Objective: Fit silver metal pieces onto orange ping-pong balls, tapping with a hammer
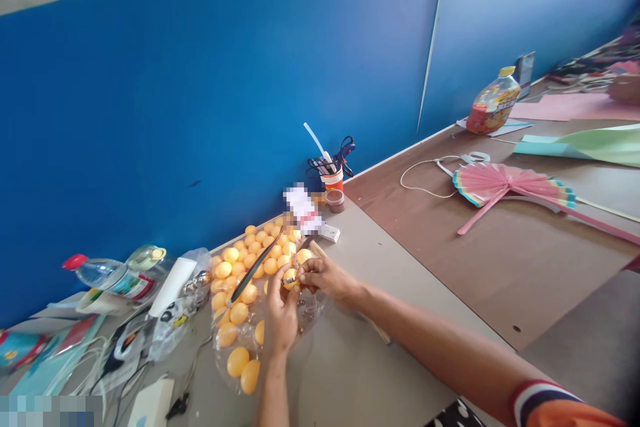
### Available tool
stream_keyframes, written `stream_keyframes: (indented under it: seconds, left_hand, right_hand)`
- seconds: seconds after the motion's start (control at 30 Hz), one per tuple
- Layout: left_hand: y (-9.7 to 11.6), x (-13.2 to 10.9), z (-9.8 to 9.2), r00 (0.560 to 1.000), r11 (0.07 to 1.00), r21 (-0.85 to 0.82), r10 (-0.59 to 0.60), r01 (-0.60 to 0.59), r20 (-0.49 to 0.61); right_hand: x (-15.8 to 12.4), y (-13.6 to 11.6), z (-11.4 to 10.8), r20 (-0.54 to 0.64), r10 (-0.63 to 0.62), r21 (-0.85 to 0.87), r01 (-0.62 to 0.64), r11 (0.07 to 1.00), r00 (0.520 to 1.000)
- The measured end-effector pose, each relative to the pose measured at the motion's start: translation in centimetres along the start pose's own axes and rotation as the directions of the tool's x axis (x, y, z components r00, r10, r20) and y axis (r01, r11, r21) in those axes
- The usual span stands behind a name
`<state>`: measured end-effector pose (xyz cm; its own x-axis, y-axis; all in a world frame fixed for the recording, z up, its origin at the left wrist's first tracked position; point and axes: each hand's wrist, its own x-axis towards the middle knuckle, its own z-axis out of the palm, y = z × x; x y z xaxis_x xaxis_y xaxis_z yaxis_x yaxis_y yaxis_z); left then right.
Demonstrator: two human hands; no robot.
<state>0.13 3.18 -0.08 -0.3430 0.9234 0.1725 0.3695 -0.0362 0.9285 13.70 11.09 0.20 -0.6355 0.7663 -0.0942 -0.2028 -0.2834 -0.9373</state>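
Observation:
Between the thumb and fingers of my left hand (281,317) is an orange ping-pong ball (290,279) with small dark marks on its face. My right hand (323,275) is closed in a pinch against the right side of that ball; whatever its fingertips hold is too small to make out. Under and beside both hands lies a clear plastic bag (225,367) spread with many more orange ping-pong balls (239,313). A long, dark, thin tool (253,271) rests across them. Small dark beads (301,320) show by the left wrist, partly hidden.
Behind the balls stand a cup of tools with a glue gun (333,180), a small round tub (335,199) and a little white box (330,233). Bottles (110,275) and cables crowd the left. A pink paper fan (507,187) and a juice bottle (494,103) occupy the right.

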Motion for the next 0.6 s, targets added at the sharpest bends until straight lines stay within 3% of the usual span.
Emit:
stream_keyframes:
  seconds: [0.43, 0.6]
  left_hand:
    - [-0.52, 0.11, 0.20, 0.991, 0.990, 0.071, 0.126, -0.123, -0.038]
    - [-0.04, 0.03, 0.27, 0.975, 0.964, 0.179, 0.213, -0.198, -0.066]
  right_hand:
    - [0.01, 0.51, -0.17, 0.029, 0.000, 0.001, 0.000, 1.000, 1.000]
    - [-0.11, 0.60, 0.01, 0.048, 0.009, 0.054, -0.012, 0.998, 0.999]
